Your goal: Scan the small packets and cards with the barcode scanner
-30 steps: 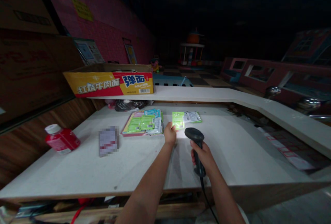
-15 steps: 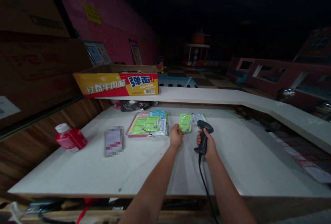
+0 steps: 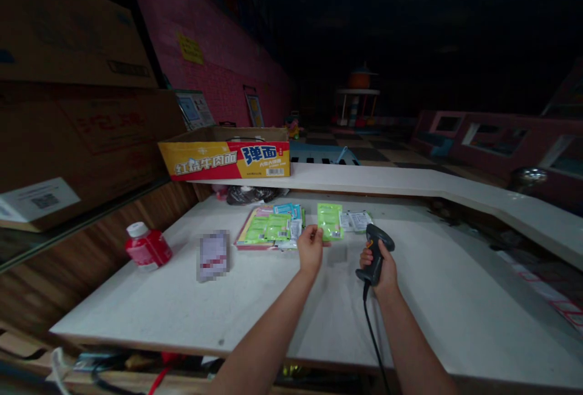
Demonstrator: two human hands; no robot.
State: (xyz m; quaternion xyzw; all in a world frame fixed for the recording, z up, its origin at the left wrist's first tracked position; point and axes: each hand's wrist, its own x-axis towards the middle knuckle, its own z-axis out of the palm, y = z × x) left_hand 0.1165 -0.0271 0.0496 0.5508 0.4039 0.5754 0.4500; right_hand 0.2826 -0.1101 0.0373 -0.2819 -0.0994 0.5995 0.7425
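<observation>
My left hand (image 3: 310, 245) pinches the near edge of a green packet (image 3: 330, 221) and holds it raised a little above the white table (image 3: 428, 298). My right hand (image 3: 381, 264) grips the handle of a black barcode scanner (image 3: 376, 247), whose head points toward the packet; its cable runs down along my forearm. A white-labelled packet (image 3: 356, 220) lies just behind the scanner. To the left of my left hand lies a stack of green and blue packets (image 3: 271, 226).
A red bottle with a white cap (image 3: 148, 247) lies at the table's left, beside a small blurred card (image 3: 213, 254). A yellow-red cardboard box (image 3: 228, 158) sits on a raised white shelf (image 3: 410, 182). A dark bag (image 3: 252, 193) lies under it. Wooden wall at left.
My left hand has lifted the green packet off the table. The scanner in my right hand has moved away from me and dropped lower, near the packet. The camera view has shifted left.
</observation>
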